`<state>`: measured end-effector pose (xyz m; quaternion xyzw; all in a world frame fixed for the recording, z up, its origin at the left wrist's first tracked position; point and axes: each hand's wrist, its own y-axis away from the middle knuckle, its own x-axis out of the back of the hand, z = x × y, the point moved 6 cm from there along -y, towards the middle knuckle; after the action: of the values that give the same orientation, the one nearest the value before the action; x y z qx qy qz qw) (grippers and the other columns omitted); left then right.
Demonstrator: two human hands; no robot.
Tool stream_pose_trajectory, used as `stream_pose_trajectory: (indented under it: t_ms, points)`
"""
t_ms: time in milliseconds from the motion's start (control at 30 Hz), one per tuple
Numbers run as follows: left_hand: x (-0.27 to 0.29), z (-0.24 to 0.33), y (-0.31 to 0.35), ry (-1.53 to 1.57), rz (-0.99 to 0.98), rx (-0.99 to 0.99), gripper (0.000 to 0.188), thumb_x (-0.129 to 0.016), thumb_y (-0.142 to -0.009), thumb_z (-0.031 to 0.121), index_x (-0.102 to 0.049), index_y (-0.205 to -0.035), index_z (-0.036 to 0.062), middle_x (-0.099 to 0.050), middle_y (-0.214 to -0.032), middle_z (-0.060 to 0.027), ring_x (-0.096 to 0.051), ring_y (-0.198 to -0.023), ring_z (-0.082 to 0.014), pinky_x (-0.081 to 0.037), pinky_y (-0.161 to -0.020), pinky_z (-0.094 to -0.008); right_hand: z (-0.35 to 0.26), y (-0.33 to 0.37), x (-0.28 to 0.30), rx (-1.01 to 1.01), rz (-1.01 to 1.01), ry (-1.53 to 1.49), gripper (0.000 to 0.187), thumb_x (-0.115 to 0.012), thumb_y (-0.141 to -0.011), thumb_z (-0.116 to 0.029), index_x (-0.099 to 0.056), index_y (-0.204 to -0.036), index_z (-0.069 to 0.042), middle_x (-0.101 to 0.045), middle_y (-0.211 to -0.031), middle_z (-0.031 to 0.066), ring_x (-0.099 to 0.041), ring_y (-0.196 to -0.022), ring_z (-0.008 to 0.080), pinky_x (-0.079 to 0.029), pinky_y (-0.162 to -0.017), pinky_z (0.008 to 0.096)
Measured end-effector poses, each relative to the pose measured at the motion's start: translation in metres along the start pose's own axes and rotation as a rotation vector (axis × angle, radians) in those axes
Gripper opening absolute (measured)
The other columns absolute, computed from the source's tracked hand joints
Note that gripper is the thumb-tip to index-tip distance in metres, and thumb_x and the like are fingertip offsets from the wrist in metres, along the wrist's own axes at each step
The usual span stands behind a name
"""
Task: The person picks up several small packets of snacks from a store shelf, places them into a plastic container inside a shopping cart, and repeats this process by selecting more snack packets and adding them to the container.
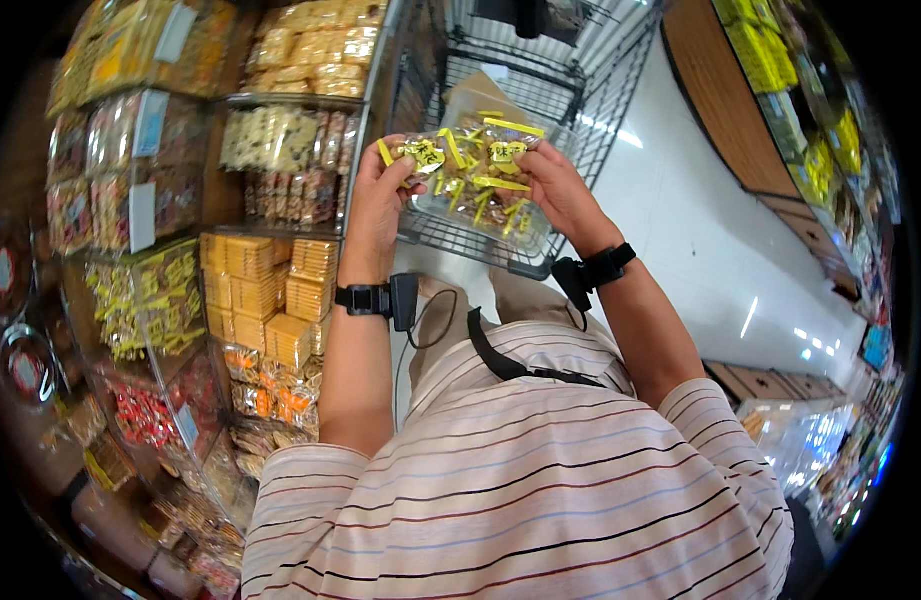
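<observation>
Over the shopping cart (526, 267), both my hands are raised with small snack packets, clear with yellow ends and dark lettering. My left hand (379, 182) pinches one packet (420, 153) between thumb and fingers. Another packet (506, 150) is gripped at its right side by my right hand (560, 192). The two packets are close together, side by side. Just beneath them a clear plastic bag (532, 228) with several similar yellow-ended packets lies in the cart. The contents of the held packets are too small to name.
Shelves on the left hold wrapped snacks: pale bars (270, 138), golden biscuit stacks (245, 285), more yellow-ended packets (145, 300) and red packets (150, 410) in clear bins. A brown piece (470, 88) lies in the cart. Across the shiny floor (680, 240) stands a wooden display counter (715, 90).
</observation>
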<state>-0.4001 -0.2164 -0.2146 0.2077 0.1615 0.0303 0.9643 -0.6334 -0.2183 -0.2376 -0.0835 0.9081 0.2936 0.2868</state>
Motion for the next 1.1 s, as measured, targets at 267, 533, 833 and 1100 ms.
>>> stream_pose_trajectory:
  t_ms: [267,533,833,1100]
  points:
    - [0.044,0.054,0.073,0.252,0.098,-0.179,0.039,-0.059,-0.097,0.012,-0.044,-0.133,0.0084,-0.062,-0.117,-0.0099,-0.065,-0.103,-0.0205,-0.058,-0.081,-0.0345,0.019,-0.008,-0.111,-0.046,-0.241,0.065,0.029,-0.054,-0.098,-0.01,-0.052,-0.126,-0.003,-0.062,-0.119,0.0106,-0.065,-0.102,0.0188,-0.058,-0.085,0.0336]
    - [0.079,0.075,0.126,0.062,0.369,-0.428,0.032,-0.066,-0.095,0.016,-0.053,-0.123,0.0068,-0.057,-0.109,-0.0005,-0.054,-0.094,-0.0081,-0.047,-0.08,-0.0226,0.038,0.005,-0.211,-0.062,-0.429,0.08,0.031,-0.051,-0.098,-0.007,-0.051,-0.128,-0.002,-0.063,-0.112,0.007,-0.063,-0.101,0.0169,-0.054,-0.09,0.0343]
    - [0.138,0.101,0.182,-0.171,0.484,-0.563,0.025,-0.068,-0.094,0.016,-0.057,-0.113,0.004,-0.057,-0.102,0.0013,-0.052,-0.093,-0.0073,-0.046,-0.083,-0.0232,0.068,0.026,-0.31,-0.085,-0.576,0.254,0.038,-0.061,-0.098,-0.021,-0.052,-0.129,-0.001,-0.063,-0.119,0.0063,-0.061,-0.107,0.0146,-0.05,-0.091,0.0313]
    - [0.193,0.125,0.25,-0.206,0.675,-0.657,0.023,-0.064,-0.097,0.017,-0.058,-0.114,0.0031,-0.06,-0.105,-0.001,-0.056,-0.096,-0.009,-0.047,-0.085,-0.025,0.089,0.04,-0.393,-0.031,-0.642,0.445,0.033,-0.062,-0.096,-0.022,-0.059,-0.12,0.002,-0.064,-0.108,0.0047,-0.062,-0.097,0.0125,-0.05,-0.084,0.0288]
